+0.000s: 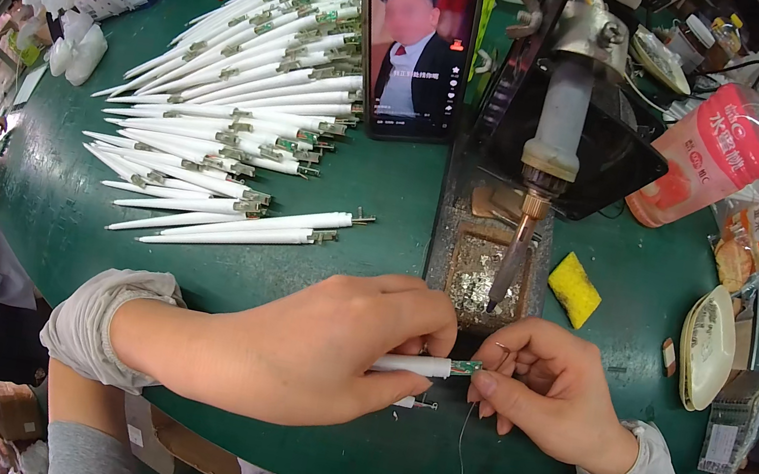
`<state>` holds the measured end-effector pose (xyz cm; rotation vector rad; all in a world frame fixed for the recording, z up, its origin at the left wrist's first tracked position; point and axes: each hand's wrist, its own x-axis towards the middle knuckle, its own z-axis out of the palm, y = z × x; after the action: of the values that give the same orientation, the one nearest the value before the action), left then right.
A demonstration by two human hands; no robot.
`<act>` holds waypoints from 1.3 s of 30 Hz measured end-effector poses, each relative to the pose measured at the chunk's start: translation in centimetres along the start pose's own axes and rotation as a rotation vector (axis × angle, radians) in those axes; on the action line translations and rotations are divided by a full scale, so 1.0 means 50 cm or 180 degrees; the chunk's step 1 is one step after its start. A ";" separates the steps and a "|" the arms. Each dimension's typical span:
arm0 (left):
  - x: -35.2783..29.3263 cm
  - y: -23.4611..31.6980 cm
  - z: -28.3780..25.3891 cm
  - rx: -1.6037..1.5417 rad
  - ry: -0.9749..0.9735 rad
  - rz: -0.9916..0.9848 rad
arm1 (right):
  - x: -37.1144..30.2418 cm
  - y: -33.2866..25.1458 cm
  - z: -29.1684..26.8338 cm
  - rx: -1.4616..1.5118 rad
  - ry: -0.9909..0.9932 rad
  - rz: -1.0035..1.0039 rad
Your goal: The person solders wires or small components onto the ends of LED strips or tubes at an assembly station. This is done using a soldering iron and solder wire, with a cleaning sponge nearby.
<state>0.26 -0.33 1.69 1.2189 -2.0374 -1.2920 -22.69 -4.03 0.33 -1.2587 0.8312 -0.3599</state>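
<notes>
I found both hands low over the near edge of the green tabletop (381,227). My left hand (320,343) was curled around a white pen-shaped tube (413,365), pinching it between thumb and fingers, with a second like piece (414,404) tucked just beneath. My right hand (546,388) pinched the small green circuit end (466,366) of that tube, and a thin wire (464,435) hung from its fingers. The tube lay level between the two hands, just below the soldering iron (548,155), which sat tilted in its stand with the tip over a tray of solder dross (474,279). A yellow sponge (574,290) lay beside the tray. A heap of white tubes (251,103) lay spread at left, and a phone (415,45) stood propped behind it.
</notes>
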 end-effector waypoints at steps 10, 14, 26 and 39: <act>0.009 -0.005 0.007 -0.1046 -0.0165 -0.0883 | 0.005 0.013 0.002 -0.0417 0.0174 -0.0305; 0.007 -0.009 0.013 -0.1121 -0.0161 -0.0859 | 0.010 0.021 0.002 -0.0709 0.0215 -0.0641; 0.008 -0.010 0.016 -0.1225 -0.0091 -0.0849 | 0.012 0.019 0.001 -0.0566 0.0109 -0.0569; 0.013 -0.017 0.026 -0.1300 0.0269 -0.0706 | 0.011 -0.004 0.013 0.0366 0.0228 -0.0207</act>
<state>-0.66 -0.41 0.26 1.2985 -1.5106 -1.6300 -21.83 -3.99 0.37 -1.1729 0.8202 -0.5008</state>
